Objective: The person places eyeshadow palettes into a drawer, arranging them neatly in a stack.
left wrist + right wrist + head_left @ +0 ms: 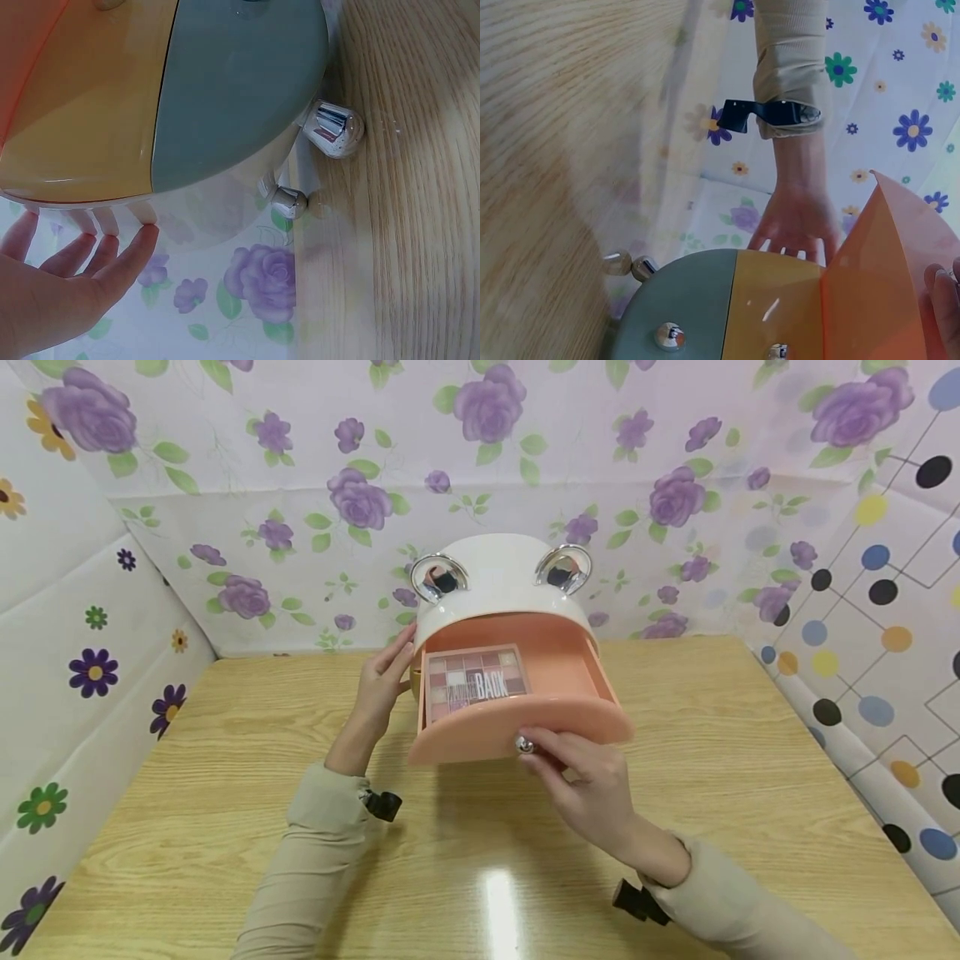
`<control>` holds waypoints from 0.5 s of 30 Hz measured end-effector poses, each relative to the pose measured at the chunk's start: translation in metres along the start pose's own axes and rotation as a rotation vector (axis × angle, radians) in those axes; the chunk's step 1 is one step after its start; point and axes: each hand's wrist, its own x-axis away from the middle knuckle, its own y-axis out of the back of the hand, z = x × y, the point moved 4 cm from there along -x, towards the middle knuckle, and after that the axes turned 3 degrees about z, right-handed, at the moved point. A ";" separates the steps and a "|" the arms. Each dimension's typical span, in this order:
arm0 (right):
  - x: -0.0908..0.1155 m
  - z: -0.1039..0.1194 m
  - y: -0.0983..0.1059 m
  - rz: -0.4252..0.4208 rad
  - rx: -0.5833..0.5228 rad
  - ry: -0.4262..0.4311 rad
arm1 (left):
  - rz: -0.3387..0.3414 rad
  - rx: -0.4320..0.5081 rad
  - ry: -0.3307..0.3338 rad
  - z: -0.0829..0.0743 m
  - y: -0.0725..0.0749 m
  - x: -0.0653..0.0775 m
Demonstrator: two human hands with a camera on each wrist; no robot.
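A white rounded drawer organizer (501,564) with two silver-rimmed eyes stands on the table. Its peach top drawer (450,739) is pulled out toward me. An eyeshadow palette (480,683) with a clear printed lid lies in the drawer's left part. My right hand (588,785) pinches the silver knob (524,744) on the drawer front. With extended fingers, my left hand (375,689) touches the organizer's left side; the left wrist view shows its fingertips against the white wall. Below the peach drawer, a yellow drawer (82,112) and a grey-green drawer (240,97) are closed.
The wood-grain table (247,760) extends around the organizer. Behind it hangs a flowered cloth (360,502), with patterned cloths at both sides. Silver feet (334,129) hold the organizer's base off the table. Silver knobs (670,336) stick out from the lower drawers.
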 end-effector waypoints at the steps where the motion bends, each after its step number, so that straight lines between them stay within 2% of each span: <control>1: 0.000 -0.001 0.000 0.002 0.004 -0.005 | 0.001 0.002 -0.001 0.000 0.000 0.000; 15: -0.007 -0.016 -0.006 -0.002 0.030 -0.055 | 0.022 0.016 0.002 0.000 0.000 0.001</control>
